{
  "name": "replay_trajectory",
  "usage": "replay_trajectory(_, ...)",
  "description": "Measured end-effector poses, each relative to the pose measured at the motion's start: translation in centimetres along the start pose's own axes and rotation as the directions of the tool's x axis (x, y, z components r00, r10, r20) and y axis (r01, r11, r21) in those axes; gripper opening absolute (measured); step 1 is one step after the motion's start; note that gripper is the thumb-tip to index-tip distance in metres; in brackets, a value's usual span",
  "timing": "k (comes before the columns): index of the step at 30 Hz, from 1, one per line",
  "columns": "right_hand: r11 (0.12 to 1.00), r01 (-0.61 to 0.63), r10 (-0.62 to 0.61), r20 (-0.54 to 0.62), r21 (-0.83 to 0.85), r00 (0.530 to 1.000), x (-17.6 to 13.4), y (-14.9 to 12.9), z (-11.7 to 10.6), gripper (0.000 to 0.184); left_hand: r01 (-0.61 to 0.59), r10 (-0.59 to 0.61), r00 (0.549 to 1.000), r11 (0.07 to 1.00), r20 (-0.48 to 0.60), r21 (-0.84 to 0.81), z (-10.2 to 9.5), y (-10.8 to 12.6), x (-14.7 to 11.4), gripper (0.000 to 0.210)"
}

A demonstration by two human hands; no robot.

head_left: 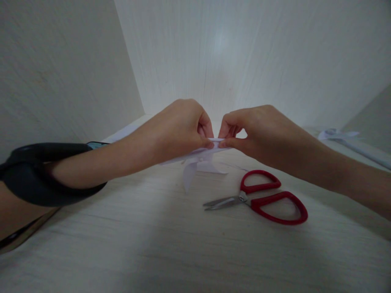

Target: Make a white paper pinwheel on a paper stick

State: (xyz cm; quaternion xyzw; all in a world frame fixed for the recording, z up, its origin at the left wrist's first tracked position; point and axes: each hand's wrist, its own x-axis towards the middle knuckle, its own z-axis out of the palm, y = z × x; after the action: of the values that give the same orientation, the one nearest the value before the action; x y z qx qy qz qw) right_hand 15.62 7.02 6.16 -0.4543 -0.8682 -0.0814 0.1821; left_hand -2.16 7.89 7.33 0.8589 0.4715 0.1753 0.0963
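A sheet of white paper (195, 156) is held up between both hands, its upper edge rolled or folded over. My left hand (186, 126) pinches that edge with thumb and forefinger. Close beside it, my right hand (244, 124) pinches the same edge. Much of the paper is hidden behind the left forearm. Below the hands lies a white paper pinwheel shape (191, 173), partly covered by the sheet. Red-handled scissors (242, 198) rest on the table nearer to me, blades slightly apart and pointing left.
Another white paper pinwheel (334, 133) with a pale stick (365, 153) lies at the right, beyond my right forearm. A dark band (55, 195) circles my left forearm. Beneath that arm a dark-edged flat object (27, 232) shows in part. Pale wood-grain panels (220, 61) enclose the pale tabletop (171, 244).
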Motion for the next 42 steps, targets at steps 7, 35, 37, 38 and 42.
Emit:
replay_trajectory(7,0.999,0.030,-0.028,0.056,-0.035,0.998,0.4,0.3,-0.4,0.014,0.013,-0.013,0.999,1.000,-0.032,0.006,0.1,-0.2,0.0,0.025)
replay_trajectory(35,0.988,-0.119,0.044,0.562,0.098,0.826,0.2,4.0,-1.5,0.019,0.068,-0.069,0.998,0.997,0.014,0.032,-0.3,-1.2,0.5,0.022)
replay_trajectory(37,0.991,-0.100,0.040,0.516,0.089,0.856,0.1,3.5,-1.6,0.027,0.048,-0.047,0.999,0.998,-0.008,0.035,-0.2,-1.2,0.6,0.021)
replay_trajectory(38,0.994,-0.087,0.042,0.474,0.072,0.880,0.1,3.1,-1.6,0.029,0.041,-0.041,0.999,0.999,-0.009,0.033,-0.2,-1.2,0.6,0.021)
replay_trajectory(42,1.000,0.008,-0.005,0.277,-0.010,0.961,0.3,1.8,-1.2,0.018,0.043,-0.043,0.999,0.998,0.010,0.043,-0.1,-1.1,0.6,0.022)
